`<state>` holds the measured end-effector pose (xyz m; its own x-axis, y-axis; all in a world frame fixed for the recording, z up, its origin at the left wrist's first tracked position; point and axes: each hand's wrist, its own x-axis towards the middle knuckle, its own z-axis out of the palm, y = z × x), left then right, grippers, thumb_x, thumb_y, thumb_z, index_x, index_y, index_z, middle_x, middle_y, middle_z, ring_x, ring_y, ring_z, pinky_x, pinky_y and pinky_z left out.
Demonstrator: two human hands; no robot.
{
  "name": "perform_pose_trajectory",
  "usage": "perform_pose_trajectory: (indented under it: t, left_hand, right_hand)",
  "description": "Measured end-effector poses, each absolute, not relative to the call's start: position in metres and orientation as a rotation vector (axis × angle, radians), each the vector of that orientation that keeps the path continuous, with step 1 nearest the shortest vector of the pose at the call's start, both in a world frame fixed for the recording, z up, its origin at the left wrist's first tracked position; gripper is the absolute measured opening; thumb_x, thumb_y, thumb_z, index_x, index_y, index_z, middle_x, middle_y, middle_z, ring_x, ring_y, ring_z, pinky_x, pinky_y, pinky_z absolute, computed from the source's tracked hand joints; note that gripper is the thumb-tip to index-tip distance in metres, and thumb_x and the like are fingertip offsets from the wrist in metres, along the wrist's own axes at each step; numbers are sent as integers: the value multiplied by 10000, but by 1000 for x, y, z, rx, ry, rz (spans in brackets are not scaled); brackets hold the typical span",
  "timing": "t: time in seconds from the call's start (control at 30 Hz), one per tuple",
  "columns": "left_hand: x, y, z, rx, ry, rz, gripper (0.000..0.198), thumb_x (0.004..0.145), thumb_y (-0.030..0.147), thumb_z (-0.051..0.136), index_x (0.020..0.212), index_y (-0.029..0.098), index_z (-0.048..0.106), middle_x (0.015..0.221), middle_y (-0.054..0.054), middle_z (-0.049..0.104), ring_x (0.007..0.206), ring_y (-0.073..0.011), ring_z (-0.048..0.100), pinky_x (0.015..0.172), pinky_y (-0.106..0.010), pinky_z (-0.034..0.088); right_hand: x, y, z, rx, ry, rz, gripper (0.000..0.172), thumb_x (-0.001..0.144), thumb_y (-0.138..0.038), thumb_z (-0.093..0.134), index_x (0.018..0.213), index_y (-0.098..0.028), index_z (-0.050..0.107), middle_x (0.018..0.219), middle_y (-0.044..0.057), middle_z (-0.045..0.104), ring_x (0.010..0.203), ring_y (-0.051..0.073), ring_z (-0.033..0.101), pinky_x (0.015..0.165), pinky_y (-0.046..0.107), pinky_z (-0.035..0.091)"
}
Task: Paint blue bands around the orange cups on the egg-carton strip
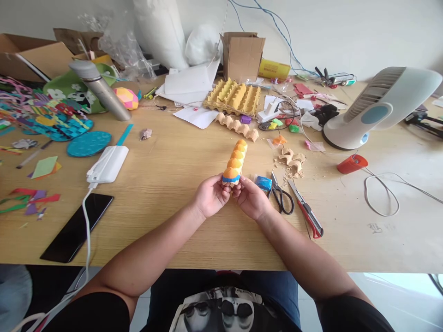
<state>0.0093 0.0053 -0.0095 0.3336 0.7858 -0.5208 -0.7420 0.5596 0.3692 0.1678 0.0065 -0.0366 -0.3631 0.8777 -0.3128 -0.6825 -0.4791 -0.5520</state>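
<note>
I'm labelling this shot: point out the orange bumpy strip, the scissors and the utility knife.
Orange bumpy strip (pixel 236 162): head view, a bump near its middle.
Scissors (pixel 276 188): head view, near the pivot.
Utility knife (pixel 307 211): head view, the handle.

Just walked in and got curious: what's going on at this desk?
A person's left hand and right hand hold the near end of a bumpy strip, orange on top, with a blue band low on its nearest bump. Scissors, a blue packet and a utility knife lie to the right, near some scraps. Beyond, a plain strip lies in front of a yellow egg tray.
</note>
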Motion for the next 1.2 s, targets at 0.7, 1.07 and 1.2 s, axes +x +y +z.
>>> perform_pose_trajectory:
  t: [0.7, 1.07, 1.2]
  left_hand:
    - [13, 4, -11, 95, 713, 1012, 324, 1095, 236, 545, 838, 109, 696, 670, -24, 605, 517, -57, 561, 451, -105, 495]
    - [11, 6, -9, 69, 738, 1031, 363, 1107, 269, 533, 837, 103, 710, 673, -49, 630, 587, -86, 630, 500, -110, 536]
    - [11, 5, -8, 81, 743, 1024, 407, 1123, 271, 490, 833, 90, 709, 676, -52, 632, 593, -87, 641, 499, -110, 534]
  right_hand:
    - [166, 6, -35, -738, -367, 1956, 282, 873, -356, 920, 784, -186, 713, 628, -61, 644, 554, 61, 584, 580, 159, 545]
    - [164, 0, -32, -745, -615, 1863, 253, 820, -350, 957, 785, -188, 765, 747, -2, 755, 690, 96, 672, 680, 206, 562]
    - [164, 1, -32, -731, -610, 1866, 264, 798, -339, 971, 755, -196, 754, 739, -12, 753, 675, 88, 659, 672, 197, 558]
